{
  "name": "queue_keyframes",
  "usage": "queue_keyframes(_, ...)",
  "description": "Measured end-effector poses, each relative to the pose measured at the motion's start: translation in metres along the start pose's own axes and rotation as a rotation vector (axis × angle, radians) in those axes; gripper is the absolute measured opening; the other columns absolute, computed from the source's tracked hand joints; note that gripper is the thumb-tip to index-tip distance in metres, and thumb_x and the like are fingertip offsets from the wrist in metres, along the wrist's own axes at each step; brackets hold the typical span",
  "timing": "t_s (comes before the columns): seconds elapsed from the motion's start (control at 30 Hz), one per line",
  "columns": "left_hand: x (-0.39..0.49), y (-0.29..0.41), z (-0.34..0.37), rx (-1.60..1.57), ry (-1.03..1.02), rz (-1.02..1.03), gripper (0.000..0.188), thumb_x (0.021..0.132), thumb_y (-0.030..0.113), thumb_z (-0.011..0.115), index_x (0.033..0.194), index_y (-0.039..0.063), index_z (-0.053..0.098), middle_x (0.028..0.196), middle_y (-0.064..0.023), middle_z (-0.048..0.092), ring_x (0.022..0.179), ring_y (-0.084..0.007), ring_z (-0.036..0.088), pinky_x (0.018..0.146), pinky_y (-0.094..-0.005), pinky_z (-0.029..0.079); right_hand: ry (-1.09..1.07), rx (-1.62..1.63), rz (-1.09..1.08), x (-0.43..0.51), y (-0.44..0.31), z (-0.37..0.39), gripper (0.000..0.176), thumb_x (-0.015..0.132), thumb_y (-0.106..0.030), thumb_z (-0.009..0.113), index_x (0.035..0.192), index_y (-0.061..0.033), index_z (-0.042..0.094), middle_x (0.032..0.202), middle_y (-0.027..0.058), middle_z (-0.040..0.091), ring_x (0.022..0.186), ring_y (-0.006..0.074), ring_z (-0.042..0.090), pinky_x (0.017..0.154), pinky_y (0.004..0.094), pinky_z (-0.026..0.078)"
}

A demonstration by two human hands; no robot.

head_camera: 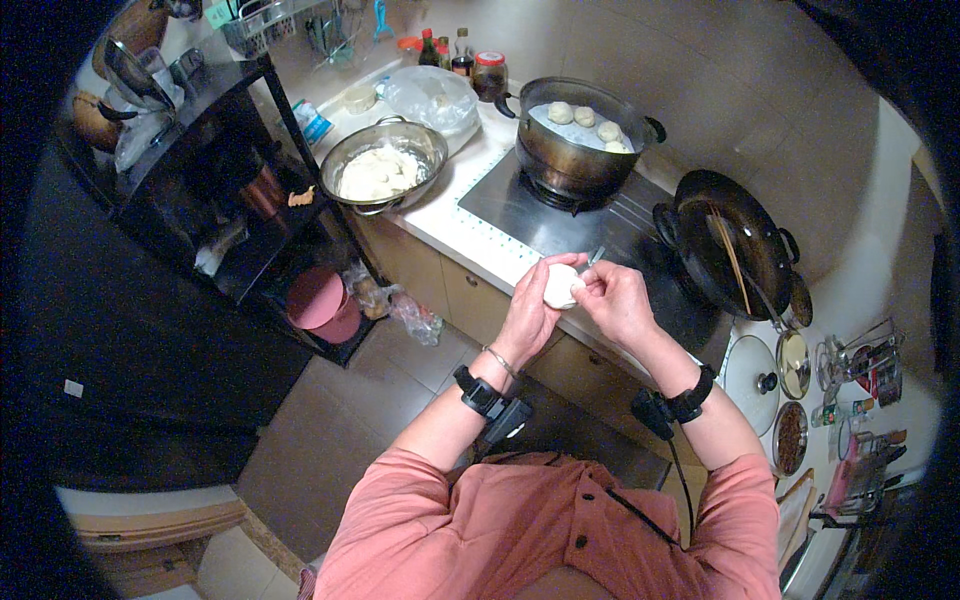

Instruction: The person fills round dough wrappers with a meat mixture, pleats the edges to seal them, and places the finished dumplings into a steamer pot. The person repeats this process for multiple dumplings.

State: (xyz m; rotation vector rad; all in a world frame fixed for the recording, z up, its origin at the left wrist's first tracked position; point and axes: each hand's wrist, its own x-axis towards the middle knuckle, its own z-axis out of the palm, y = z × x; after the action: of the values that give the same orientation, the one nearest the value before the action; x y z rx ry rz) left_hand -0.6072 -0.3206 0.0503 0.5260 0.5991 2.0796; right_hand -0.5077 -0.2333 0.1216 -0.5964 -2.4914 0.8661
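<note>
A round piece of white dough (561, 286) rests in my left hand (531, 304), which cups it from the left. My right hand (619, 300) pinches its right edge between thumb and fingers. Both hands are above the front edge of the counter, close to the stove (517, 214). On the stove's far burner stands a deep steamer pot (574, 161) holding several dough balls (584, 116) on a white liner. To the left, a metal bowl (435, 165) contains a mass of soft white dough (380, 174).
A dark wok (772, 262) with chopsticks (731, 255) across it sits right of the pot. Beyond it are a glass lid (750, 382) and a bowl of dark filling (791, 439). A plastic bag (431, 94) and a jar (490, 75) stand behind the dough bowl.
</note>
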Motion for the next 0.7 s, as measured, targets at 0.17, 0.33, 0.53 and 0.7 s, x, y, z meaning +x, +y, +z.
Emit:
queue_keyframes(0.17, 0.01, 0.008, -0.013, 0.222, -0.011, -0.248, 0.042, 0.101, 0.033, 0.031, 0.104, -0.002, 0.054, 0.093, -0.012, 0.062, 0.077, -0.0186, 0.063, 0.063, -0.0296, 0.056, -0.198, -0.261, -0.334, 0.007, -0.006, -0.007, 0.014, 0.074, -0.011, 0.066, 0.072, -0.0002, 0.057, 0.069, 0.0187, 0.06, 0.067, 0.0357, 0.061, 0.06, 0.0427, 0.049)
queue_keyframes(0.33, 0.021, 0.028, -0.013, 0.364, -0.168, -0.557, 0.045, 0.1, 0.035, 0.029, 0.102, -0.002, 0.053, 0.082, -0.0155, 0.064, 0.064, -0.0263, 0.067, 0.046, -0.03, 0.057, -0.381, -0.32, -0.336, 0.017, -0.014, -0.016, 0.014, 0.071, -0.01, 0.069, 0.073, 0.0, 0.058, 0.076, 0.0202, 0.061, 0.07, 0.0379, 0.061, 0.062, 0.0431, 0.05)
queue_keyframes(0.53, 0.023, 0.042, -0.015, 0.438, -0.206, -0.619, 0.061, 0.095, 0.056, 0.02, 0.11, 0.004, 0.049, 0.083, -0.0112, 0.065, 0.064, -0.0241, 0.068, 0.044, -0.0274, 0.055, -0.181, -0.211, -0.217, 0.018, -0.013, -0.007, 0.018, 0.069, -0.014, 0.071, 0.079, -0.0007, 0.063, 0.079, 0.0182, 0.063, 0.072, 0.0349, 0.063, 0.064, 0.0417, 0.05)
queue_keyframes(0.7, 0.031, 0.05, -0.026, 0.481, -0.303, -0.654, 0.069, 0.092, 0.063, 0.016, 0.112, 0.006, 0.049, 0.088, -0.0104, 0.065, 0.065, -0.0229, 0.068, 0.045, -0.0277, 0.055, -0.279, -0.204, -0.262, 0.022, -0.009, 0.0, 0.022, 0.069, -0.014, 0.072, 0.084, -0.0001, 0.064, 0.078, 0.0163, 0.063, 0.071, 0.0337, 0.063, 0.065, 0.0399, 0.051)
